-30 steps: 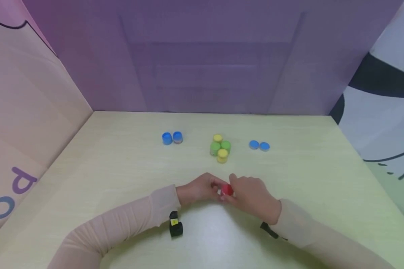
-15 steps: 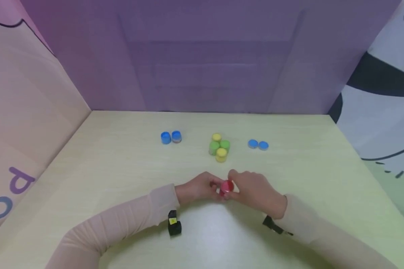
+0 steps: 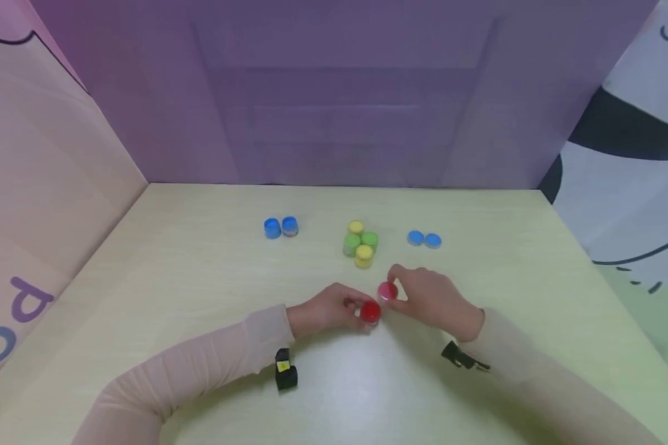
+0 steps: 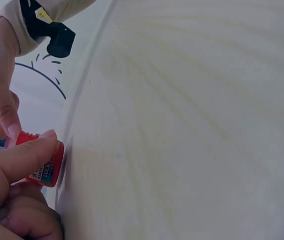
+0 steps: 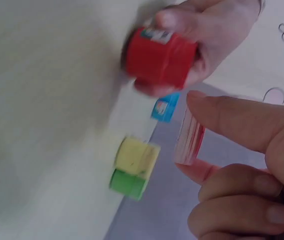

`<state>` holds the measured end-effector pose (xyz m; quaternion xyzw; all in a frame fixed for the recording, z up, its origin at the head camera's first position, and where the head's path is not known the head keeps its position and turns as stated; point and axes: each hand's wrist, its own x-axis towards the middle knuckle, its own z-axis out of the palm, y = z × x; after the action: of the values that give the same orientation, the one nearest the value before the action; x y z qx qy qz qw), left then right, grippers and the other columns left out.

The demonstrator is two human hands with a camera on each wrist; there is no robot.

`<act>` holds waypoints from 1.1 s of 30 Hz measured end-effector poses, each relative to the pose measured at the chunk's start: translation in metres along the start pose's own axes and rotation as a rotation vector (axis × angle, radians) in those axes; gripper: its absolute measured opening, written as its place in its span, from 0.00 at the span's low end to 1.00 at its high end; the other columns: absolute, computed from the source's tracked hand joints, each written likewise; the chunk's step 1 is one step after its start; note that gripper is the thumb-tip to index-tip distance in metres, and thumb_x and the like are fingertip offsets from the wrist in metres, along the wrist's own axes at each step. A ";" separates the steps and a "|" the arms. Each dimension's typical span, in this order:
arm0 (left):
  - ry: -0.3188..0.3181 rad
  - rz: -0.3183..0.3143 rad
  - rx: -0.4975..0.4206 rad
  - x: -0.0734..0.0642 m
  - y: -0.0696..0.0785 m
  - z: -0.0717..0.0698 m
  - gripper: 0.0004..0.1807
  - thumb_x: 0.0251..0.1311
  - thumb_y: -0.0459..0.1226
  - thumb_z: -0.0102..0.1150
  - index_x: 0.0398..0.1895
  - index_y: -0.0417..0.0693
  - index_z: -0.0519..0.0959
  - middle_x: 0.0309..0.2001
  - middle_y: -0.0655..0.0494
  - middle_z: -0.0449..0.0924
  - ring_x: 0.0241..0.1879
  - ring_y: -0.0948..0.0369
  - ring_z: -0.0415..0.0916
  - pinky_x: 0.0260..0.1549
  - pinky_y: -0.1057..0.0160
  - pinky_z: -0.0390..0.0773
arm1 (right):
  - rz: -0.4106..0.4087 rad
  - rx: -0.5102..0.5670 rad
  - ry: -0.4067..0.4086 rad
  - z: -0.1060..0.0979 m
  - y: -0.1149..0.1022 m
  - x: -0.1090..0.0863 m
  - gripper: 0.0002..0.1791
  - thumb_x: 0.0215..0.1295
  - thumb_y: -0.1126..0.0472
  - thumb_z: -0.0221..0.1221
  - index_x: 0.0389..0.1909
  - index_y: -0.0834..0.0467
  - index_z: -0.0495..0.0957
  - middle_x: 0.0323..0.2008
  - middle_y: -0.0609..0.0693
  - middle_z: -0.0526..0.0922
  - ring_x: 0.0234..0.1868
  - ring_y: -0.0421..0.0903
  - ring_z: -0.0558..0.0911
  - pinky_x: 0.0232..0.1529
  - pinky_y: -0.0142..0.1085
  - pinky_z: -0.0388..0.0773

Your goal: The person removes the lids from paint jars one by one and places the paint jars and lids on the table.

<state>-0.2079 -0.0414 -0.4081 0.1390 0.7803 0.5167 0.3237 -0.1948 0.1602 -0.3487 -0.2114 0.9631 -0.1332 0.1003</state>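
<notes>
My left hand [image 3: 327, 309] grips a small red tub [image 3: 370, 313] close over the table, thumb and fingers round its side. A printed label shows on the tub [image 4: 44, 172] in the left wrist view. Just to the right and a little farther back, my right hand [image 3: 436, 301] pinches a round red lid [image 3: 388, 291] between thumb and forefinger. The lid [image 5: 189, 137] is apart from the tub in the right wrist view and stands on edge there. The other fingers of the right hand are curled in.
Beyond the hands, a cluster of lidded tubs holds a yellow tub [image 3: 364, 256] and a green tub [image 3: 352, 245], among others. Two blue tubs [image 3: 272, 228] stand uncovered at the back left. Two blue lids [image 3: 415, 237] lie at the back right. A purple panel [image 3: 334, 123] rises behind the table.
The red lid has come off the tub, and my right hand has moved away to the right and back with it. My left hand has stayed nearly in place with the tub.
</notes>
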 end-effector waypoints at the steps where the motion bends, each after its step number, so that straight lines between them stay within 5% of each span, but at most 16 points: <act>1: 0.003 -0.002 0.004 0.000 -0.001 -0.001 0.19 0.50 0.38 0.70 0.47 0.62 0.83 0.42 0.64 0.79 0.45 0.60 0.69 0.36 0.65 0.70 | 0.007 0.005 -0.003 0.000 0.003 0.002 0.18 0.56 0.54 0.66 0.43 0.56 0.73 0.18 0.43 0.72 0.19 0.41 0.70 0.22 0.31 0.68; 11: 0.089 -0.050 0.029 -0.005 -0.004 -0.023 0.21 0.47 0.43 0.72 0.48 0.66 0.82 0.24 0.55 0.68 0.28 0.58 0.65 0.25 0.66 0.63 | 0.045 0.043 -0.033 0.000 0.042 0.029 0.20 0.56 0.55 0.66 0.47 0.59 0.75 0.35 0.49 0.82 0.30 0.42 0.75 0.39 0.39 0.77; 27: 0.280 -0.132 0.011 -0.008 -0.005 -0.075 0.22 0.49 0.40 0.70 0.50 0.65 0.81 0.27 0.54 0.68 0.32 0.57 0.64 0.30 0.64 0.64 | 0.054 0.061 0.027 -0.004 0.082 0.053 0.18 0.56 0.59 0.66 0.45 0.62 0.77 0.30 0.52 0.79 0.33 0.48 0.70 0.35 0.38 0.70; 33: 0.329 -0.146 0.011 -0.006 -0.009 -0.093 0.26 0.51 0.41 0.69 0.56 0.61 0.78 0.28 0.54 0.67 0.32 0.57 0.64 0.32 0.63 0.63 | 0.102 0.106 0.004 -0.006 0.087 0.057 0.18 0.58 0.59 0.64 0.47 0.63 0.76 0.41 0.59 0.81 0.33 0.49 0.71 0.37 0.40 0.71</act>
<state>-0.2622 -0.1150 -0.3902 -0.0027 0.8334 0.5035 0.2277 -0.2798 0.2130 -0.3770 -0.1563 0.9644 -0.1790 0.1158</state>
